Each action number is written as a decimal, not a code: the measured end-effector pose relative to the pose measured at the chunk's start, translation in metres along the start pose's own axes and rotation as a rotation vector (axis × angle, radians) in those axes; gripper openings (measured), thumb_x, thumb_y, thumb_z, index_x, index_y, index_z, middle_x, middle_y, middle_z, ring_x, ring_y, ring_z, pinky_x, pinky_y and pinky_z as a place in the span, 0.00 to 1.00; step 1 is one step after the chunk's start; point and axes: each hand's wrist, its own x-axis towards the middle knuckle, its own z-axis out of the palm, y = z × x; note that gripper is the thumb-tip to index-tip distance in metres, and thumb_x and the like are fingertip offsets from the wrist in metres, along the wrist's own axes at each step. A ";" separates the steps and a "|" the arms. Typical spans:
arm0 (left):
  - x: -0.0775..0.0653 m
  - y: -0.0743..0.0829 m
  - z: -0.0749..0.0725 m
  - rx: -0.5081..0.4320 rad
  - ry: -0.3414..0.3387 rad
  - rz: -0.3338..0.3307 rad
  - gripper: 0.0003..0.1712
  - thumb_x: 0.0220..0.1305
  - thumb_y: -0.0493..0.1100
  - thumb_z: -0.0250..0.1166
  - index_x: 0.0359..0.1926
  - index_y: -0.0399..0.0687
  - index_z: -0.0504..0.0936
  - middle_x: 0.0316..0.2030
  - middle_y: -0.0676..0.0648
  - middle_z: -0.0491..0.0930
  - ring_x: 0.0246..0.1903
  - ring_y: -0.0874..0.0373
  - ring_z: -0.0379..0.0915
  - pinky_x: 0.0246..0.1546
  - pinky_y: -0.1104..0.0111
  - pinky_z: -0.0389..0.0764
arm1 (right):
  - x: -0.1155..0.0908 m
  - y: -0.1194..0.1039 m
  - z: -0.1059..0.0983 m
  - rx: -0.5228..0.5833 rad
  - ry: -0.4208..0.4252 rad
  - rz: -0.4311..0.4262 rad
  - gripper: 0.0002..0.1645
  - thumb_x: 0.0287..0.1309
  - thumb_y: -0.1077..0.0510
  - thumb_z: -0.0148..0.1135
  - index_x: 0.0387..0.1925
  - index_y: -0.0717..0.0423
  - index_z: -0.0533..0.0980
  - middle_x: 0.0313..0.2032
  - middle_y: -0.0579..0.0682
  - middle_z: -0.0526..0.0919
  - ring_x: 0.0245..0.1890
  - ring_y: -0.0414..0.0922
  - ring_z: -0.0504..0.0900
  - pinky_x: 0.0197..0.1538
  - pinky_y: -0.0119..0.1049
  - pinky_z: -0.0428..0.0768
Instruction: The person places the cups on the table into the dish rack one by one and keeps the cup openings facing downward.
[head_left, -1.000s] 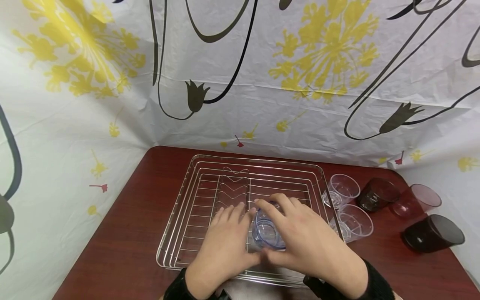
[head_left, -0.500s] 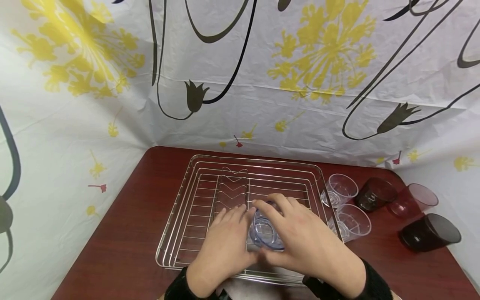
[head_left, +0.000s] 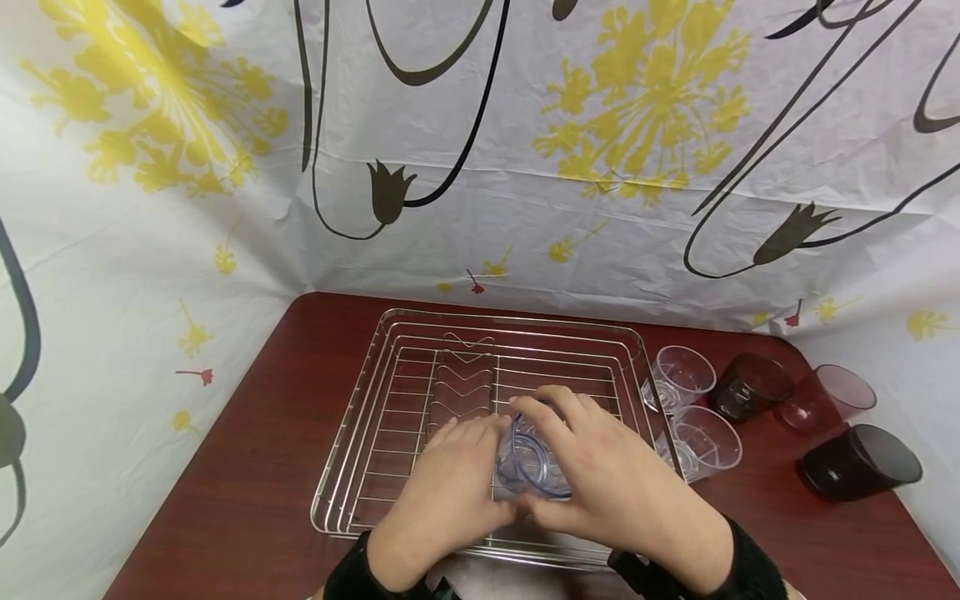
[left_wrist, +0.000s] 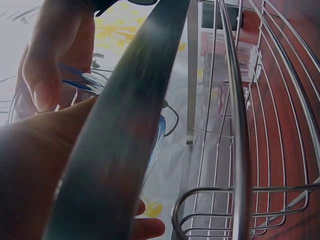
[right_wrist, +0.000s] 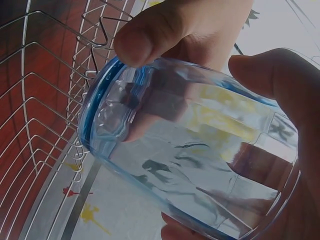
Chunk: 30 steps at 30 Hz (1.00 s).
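A clear, blue-tinted, round tumbler with faceted walls (right_wrist: pixel 200 150) is tilted between two hands above the front part of a silver, rectangular wire rack (head_left: pixel 517 320). The fingers of the right hand (head_left: pixel 615 492) curl round its wall near the mouth, while those of the left hand (head_left: pixel 450 483) wrap the other end, the thumb pressing on the thick base. Whether any of the tumbler touches the wires is hard to tell, since the hands cover its lower side. Its smooth, glossy wall could slip if one hand let go before the other had a firm hold, and the tilt would then send it rolling across the thin bars. Lowered at a slant, its round base could rock on the gaps or knock against the zigzag wire divider (head_left: pixel 463 375). Swinging the right elbow wide might also nudge the glossy cups standing near the rack's right side: two clear, flared tumblers (head_left: pixel 684 375) (head_left: pixel 708 442), a dark brown tumbler (head_left: pixel 752 386), a pink translucent tumbler (head_left: pixel 828 400) and a black, opaque-looking tumbler (head_left: pixel 858 462). Beneath lies a polished, reddish-brown surface (head_left: pixel 247 467); behind hangs a creased white sheet printed with yellow blossoms (head_left: pixel 450 125).
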 end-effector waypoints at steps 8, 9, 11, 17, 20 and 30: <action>-0.001 -0.002 -0.002 -0.045 0.015 0.004 0.51 0.47 0.63 0.74 0.69 0.44 0.70 0.65 0.47 0.75 0.66 0.52 0.70 0.69 0.51 0.66 | -0.001 0.003 0.001 0.002 0.016 -0.020 0.50 0.43 0.38 0.73 0.67 0.51 0.68 0.59 0.49 0.74 0.53 0.45 0.77 0.55 0.46 0.80; -0.002 -0.002 -0.002 -0.050 0.019 0.006 0.51 0.47 0.63 0.74 0.69 0.44 0.70 0.65 0.47 0.75 0.66 0.52 0.70 0.69 0.51 0.66 | -0.002 0.004 0.001 -0.003 0.014 -0.021 0.50 0.44 0.37 0.73 0.67 0.51 0.68 0.59 0.49 0.75 0.54 0.46 0.77 0.56 0.47 0.80; -0.002 -0.003 -0.003 -0.057 0.028 0.011 0.51 0.47 0.63 0.75 0.69 0.44 0.70 0.64 0.47 0.76 0.66 0.51 0.70 0.69 0.51 0.67 | -0.002 0.005 0.001 -0.014 0.006 -0.019 0.51 0.45 0.34 0.73 0.67 0.51 0.68 0.60 0.50 0.75 0.57 0.47 0.76 0.58 0.49 0.78; -0.002 -0.005 -0.007 -0.087 0.033 0.019 0.51 0.47 0.62 0.76 0.68 0.43 0.71 0.63 0.46 0.76 0.64 0.51 0.72 0.68 0.52 0.69 | -0.005 0.009 0.001 -0.035 -0.037 0.007 0.53 0.48 0.29 0.70 0.69 0.51 0.66 0.63 0.52 0.75 0.61 0.50 0.75 0.62 0.53 0.74; -0.002 -0.006 -0.008 -0.109 0.020 0.014 0.50 0.46 0.61 0.76 0.68 0.45 0.71 0.63 0.48 0.77 0.63 0.52 0.73 0.67 0.53 0.70 | -0.006 0.010 0.001 -0.047 -0.031 0.002 0.53 0.48 0.29 0.70 0.69 0.52 0.66 0.63 0.52 0.75 0.60 0.51 0.75 0.62 0.53 0.74; -0.003 -0.011 -0.014 -0.182 0.030 0.015 0.47 0.47 0.58 0.76 0.66 0.45 0.71 0.58 0.50 0.79 0.54 0.54 0.77 0.58 0.56 0.78 | -0.008 0.016 0.002 -0.080 -0.001 0.003 0.56 0.47 0.26 0.69 0.68 0.55 0.67 0.63 0.54 0.76 0.57 0.52 0.78 0.59 0.52 0.77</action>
